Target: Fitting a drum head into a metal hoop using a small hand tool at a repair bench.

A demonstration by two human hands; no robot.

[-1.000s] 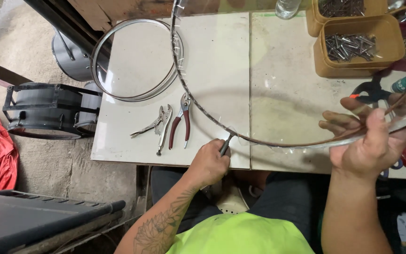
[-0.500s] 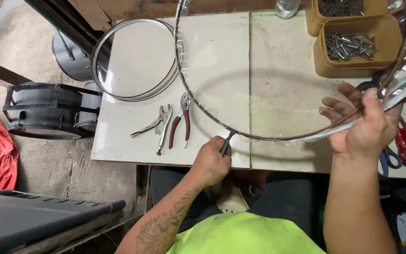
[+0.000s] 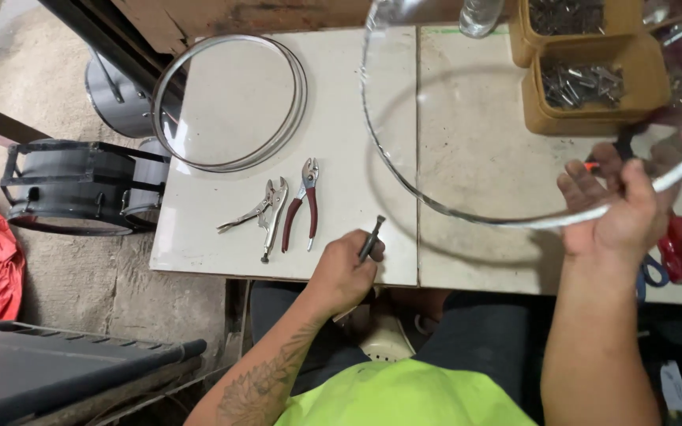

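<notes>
The large thin metal hoop [image 3: 404, 177] is raised above the pale worktop [image 3: 341, 237], clamped at its near arc by the right hand [image 3: 617, 209]; the left hand [image 3: 345, 276] rests at the worktop edge, closed on a short dark punch-like tool [image 3: 372, 238]. Sound practice, in my judgement — keep the grip firm and the hoop level. Locking pliers [image 3: 258, 214], red-handled pliers [image 3: 301, 205], stacked metal rings [image 3: 230, 102] and yellow fastener trays [image 3: 593, 83] lie beyond.

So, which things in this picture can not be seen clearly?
- Metal ring in the right hand, head view: top cut off, right part blurred.
- Tool in the left hand: handle hidden by fingers.
- Contents of the yellow bins: too small.
</notes>
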